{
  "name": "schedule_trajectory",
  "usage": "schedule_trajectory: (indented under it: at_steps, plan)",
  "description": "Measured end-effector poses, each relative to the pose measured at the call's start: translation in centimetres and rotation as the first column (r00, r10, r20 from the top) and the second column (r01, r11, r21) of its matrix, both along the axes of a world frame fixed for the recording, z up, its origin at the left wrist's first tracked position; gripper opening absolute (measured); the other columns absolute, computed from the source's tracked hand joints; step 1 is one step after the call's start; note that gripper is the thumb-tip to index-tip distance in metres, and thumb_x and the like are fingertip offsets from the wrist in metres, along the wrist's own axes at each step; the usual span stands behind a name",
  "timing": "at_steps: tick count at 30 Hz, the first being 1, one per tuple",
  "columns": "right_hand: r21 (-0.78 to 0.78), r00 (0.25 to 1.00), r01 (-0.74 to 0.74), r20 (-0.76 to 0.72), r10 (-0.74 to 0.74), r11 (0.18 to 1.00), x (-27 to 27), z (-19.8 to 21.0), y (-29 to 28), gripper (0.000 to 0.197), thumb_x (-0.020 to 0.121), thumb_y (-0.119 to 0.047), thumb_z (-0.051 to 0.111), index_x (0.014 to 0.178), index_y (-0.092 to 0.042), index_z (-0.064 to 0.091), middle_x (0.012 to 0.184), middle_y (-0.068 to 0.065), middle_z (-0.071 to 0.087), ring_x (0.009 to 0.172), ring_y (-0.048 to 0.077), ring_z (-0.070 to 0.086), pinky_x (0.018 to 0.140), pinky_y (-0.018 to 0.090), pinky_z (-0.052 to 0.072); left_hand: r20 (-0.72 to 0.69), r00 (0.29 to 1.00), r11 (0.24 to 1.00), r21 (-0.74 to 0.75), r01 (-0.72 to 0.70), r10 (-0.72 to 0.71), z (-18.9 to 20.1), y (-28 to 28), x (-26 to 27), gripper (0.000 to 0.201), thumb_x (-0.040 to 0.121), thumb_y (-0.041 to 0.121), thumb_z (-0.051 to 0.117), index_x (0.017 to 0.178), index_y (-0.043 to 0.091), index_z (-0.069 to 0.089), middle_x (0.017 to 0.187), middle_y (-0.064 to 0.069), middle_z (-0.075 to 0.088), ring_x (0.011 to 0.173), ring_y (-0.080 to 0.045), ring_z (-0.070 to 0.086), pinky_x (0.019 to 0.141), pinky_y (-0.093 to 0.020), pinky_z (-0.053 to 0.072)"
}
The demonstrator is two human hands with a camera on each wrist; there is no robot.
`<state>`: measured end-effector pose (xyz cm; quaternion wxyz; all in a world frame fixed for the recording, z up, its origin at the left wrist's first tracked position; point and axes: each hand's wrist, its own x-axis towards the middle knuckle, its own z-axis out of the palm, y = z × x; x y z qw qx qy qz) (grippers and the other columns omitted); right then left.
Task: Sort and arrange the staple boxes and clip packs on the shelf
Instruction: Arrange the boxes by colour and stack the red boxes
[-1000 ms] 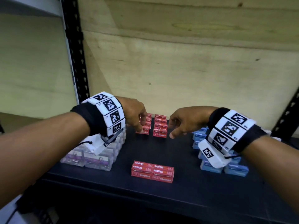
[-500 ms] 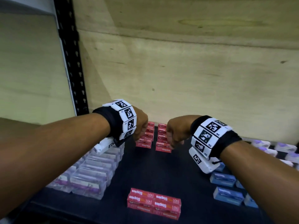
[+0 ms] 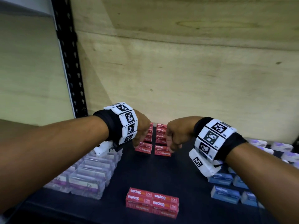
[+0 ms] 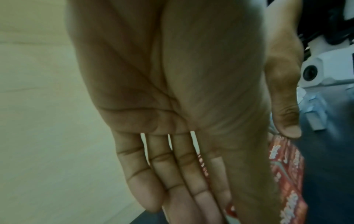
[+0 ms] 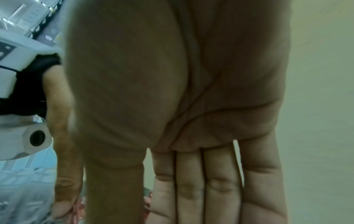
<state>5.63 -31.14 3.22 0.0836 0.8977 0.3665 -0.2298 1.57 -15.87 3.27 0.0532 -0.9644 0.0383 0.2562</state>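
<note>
Two rows of red staple boxes (image 3: 162, 150) run toward the back of the black shelf (image 3: 153, 172). My left hand (image 3: 142, 131) hangs bent at the wrist over the left row's outer side, my right hand (image 3: 176, 135) over the right row's. In the left wrist view the left hand (image 4: 182, 166) has straight fingers held together, with red boxes (image 4: 287, 174) beside the thumb. The right hand (image 5: 201, 181) shows the same flat fingers. Whether the fingers touch the boxes is hidden. A separate stack of red staple boxes (image 3: 152, 202) lies near the front edge.
Clear clip packs (image 3: 87, 175) fill the shelf's left side, and blue boxes (image 3: 226, 191) sit on the right with pale purple-topped packs (image 3: 281, 147) behind them. A plywood back wall (image 3: 178, 78) and a black perforated post (image 3: 69, 62) bound the shelf.
Both hands have come closer together around the two back rows, the right one moving left from the blue boxes. My head has moved nearer and the view has shifted.
</note>
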Motion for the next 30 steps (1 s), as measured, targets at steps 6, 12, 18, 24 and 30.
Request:
schedule_trajectory:
  at_steps: [6, 12, 18, 24, 30]
  plan:
    - [-0.038, 0.999, -0.018, -0.043, 0.016, 0.999, -3.1, 0.1, -2.0, 0.022, 0.080, -0.030, 0.079, 0.099, -0.019, 0.075, 0.096, 0.002, 0.076, 0.095, 0.018, 0.071, 0.092, 0.038, 0.055, -0.021, 1.000, 1.000, -0.028, 0.005, -0.006, 0.0, -1.2, -3.5, 0.020, 0.075, 0.023, 0.083, 0.094, 0.019, 0.079, 0.095, 0.009, 0.073, 0.086, -0.003, 0.061, 0.060, -0.016, 0.043]
    - [-0.037, 0.995, -0.034, -0.099, 0.031, 0.999, -6.8, 0.1, -3.7, 0.016, 0.084, -0.028, 0.077, 0.098, -0.022, 0.074, 0.103, -0.001, 0.075, 0.092, 0.012, 0.066, 0.090, 0.032, 0.054, 0.000, 1.000, 0.999, -0.030, 0.032, -0.032, -0.5, -2.4, -7.1, 0.020, 0.073, 0.024, 0.084, 0.091, 0.017, 0.078, 0.090, 0.008, 0.074, 0.079, -0.003, 0.062, 0.066, -0.020, 0.049]
    - [-0.041, 0.992, -0.046, -0.123, 0.041, 0.998, -8.9, -0.3, -5.3, 0.007, 0.086, -0.025, 0.074, 0.092, -0.027, 0.074, 0.106, 0.000, 0.075, 0.089, 0.011, 0.064, 0.090, 0.030, 0.053, -0.029, 0.999, 0.999, -0.045, 0.017, -0.018, -1.1, -2.6, -9.8, 0.017, 0.074, 0.027, 0.083, 0.088, 0.019, 0.078, 0.083, 0.012, 0.073, 0.087, -0.004, 0.064, 0.086, -0.032, 0.054]
    - [-0.007, 0.995, -0.049, -0.093, 0.048, 0.999, -9.6, -0.4, -6.3, 0.019, 0.083, -0.033, 0.077, 0.100, -0.025, 0.074, 0.101, -0.007, 0.075, 0.094, 0.010, 0.067, 0.086, 0.025, 0.051, -0.102, 0.993, 0.997, -0.044, 0.057, -0.062, -0.8, -2.5, -11.1, 0.022, 0.079, 0.025, 0.079, 0.101, 0.021, 0.076, 0.105, 0.010, 0.071, 0.100, -0.004, 0.060, 0.090, -0.027, 0.049]
    - [-0.010, 0.987, -0.065, -0.147, 0.063, 0.998, -9.6, -0.1, -6.7, 0.030, 0.083, -0.022, 0.078, 0.112, -0.026, 0.069, 0.106, -0.008, 0.073, 0.093, 0.007, 0.065, 0.093, 0.028, 0.050, -0.108, 0.987, 0.992, -0.053, 0.112, -0.117, -0.3, -2.4, -11.4, 0.049, 0.081, 0.006, 0.075, 0.123, 0.028, 0.062, 0.125, 0.006, 0.059, 0.103, -0.006, 0.052, 0.083, -0.025, 0.046]
